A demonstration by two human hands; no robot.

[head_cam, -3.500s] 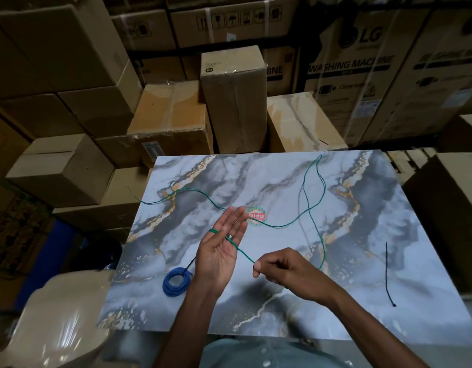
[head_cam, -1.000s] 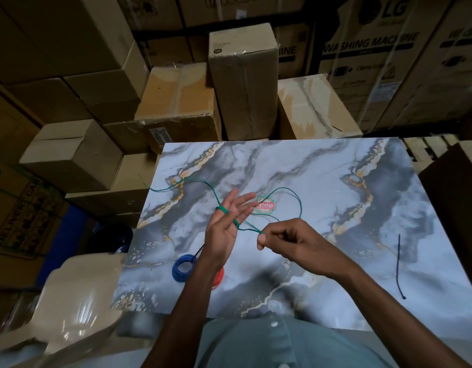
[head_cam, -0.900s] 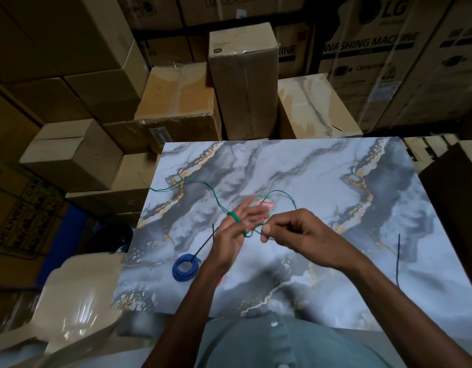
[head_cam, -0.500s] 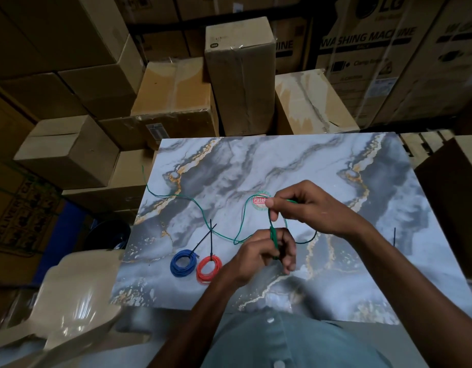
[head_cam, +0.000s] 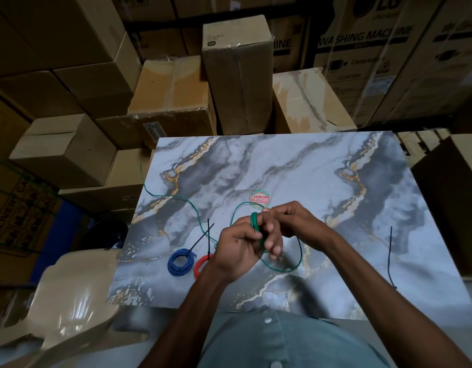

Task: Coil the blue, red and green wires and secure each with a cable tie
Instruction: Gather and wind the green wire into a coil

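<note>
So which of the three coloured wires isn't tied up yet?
The green wire: it is partly wound around the left hand, its tail loose on the table. The blue coil and red coil each carry a black tie.

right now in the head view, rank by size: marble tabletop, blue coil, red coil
1. marble tabletop, largest by far
2. blue coil
3. red coil: partly hidden behind the left wrist, so its rank against blue is unsure

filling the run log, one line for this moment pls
step: coiling green wire | left hand: wears coil | right hand: feeds wire | blue coil, red coil: tied
</note>
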